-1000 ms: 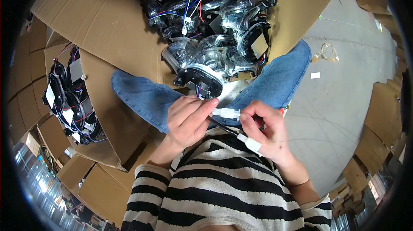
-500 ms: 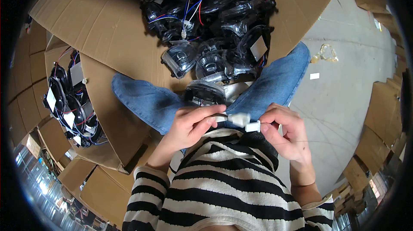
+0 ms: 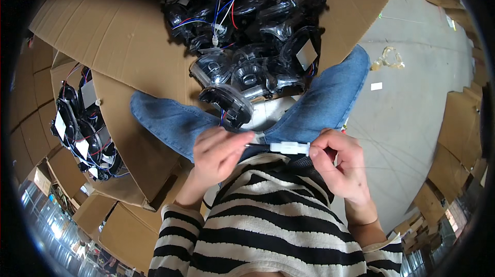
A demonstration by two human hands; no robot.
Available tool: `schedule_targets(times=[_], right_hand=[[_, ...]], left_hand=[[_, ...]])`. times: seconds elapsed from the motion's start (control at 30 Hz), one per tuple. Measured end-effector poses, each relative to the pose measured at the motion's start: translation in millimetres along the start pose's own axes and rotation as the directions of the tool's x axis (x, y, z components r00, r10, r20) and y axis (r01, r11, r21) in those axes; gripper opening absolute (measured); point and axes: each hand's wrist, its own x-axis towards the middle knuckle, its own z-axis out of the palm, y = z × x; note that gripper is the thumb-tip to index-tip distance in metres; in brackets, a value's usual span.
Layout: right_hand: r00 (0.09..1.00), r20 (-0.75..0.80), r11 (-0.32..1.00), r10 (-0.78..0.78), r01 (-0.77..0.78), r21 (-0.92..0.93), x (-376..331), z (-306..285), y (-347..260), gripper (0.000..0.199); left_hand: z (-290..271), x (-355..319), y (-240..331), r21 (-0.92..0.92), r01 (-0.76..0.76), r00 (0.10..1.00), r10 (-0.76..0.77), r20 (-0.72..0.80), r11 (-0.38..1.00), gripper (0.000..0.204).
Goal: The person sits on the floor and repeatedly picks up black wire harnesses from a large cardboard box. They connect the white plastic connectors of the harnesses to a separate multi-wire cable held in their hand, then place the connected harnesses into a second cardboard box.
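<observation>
A white plastic wire connector [image 3: 290,148] lies level in front of my body, its two halves in line and touching. The fingertips and thumb of my right hand [image 3: 337,162] pinch its right end. From the other end a thin dark wire [image 3: 258,146] runs to the fingers of my left hand [image 3: 219,154], which are closed on it and slightly blurred. Just beyond my left hand, a black headlight with a clear lens [image 3: 229,104] sits tilted against the near edge of the pile of headlights [image 3: 252,73], with coloured wires at its underside.
The pile rests by a large open cardboard box [image 3: 113,34] between my bent legs. Left of me, another cardboard box [image 3: 121,122] holds more black headlights [image 3: 85,127] with wires. On the grey floor [image 3: 397,122] at right lie a clear yellowish strip [image 3: 390,59] and a white label [image 3: 376,86].
The two connector halves, apart and blurred before, are now together in line. My left hand has shifted left, from the connector to the wire. The nearest headlight has moved up-left and turned.
</observation>
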Motion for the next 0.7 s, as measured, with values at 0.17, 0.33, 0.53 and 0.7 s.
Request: schedule_targets(times=[0.17, 0.33, 0.53, 0.7], right_hand=[[0.996, 0.019, 0.992, -0.093, 0.094, -0.087, 2, 0, 7, 0.001], [0.992, 0.04, 0.992, -0.122, 0.123, -0.004, 2, -9, 10, 0.002], [0.999, 0.004, 0.998, -0.054, 0.054, 0.035, -2, -10, 15, 0.002], [0.994, 0.062, 0.995, -0.086, 0.082, 0.054, -1, -4, 19, 0.001]], left_hand=[[-2, -3, 6, 0.054, -0.057, 0.998, 0.055, 0.04, 0.997, 0.035], [-38, -13, 7, 0.21, -0.038, 0.972, 0.085, -0.22, 0.977, 0.025], [-228, -21, 16, 0.607, 0.539, 0.509, 0.347, -0.787, 0.584, 0.024], [-337, -23, 12, 0.892, 0.452, 0.853, 0.289, -0.434, 0.006, 0.031]])
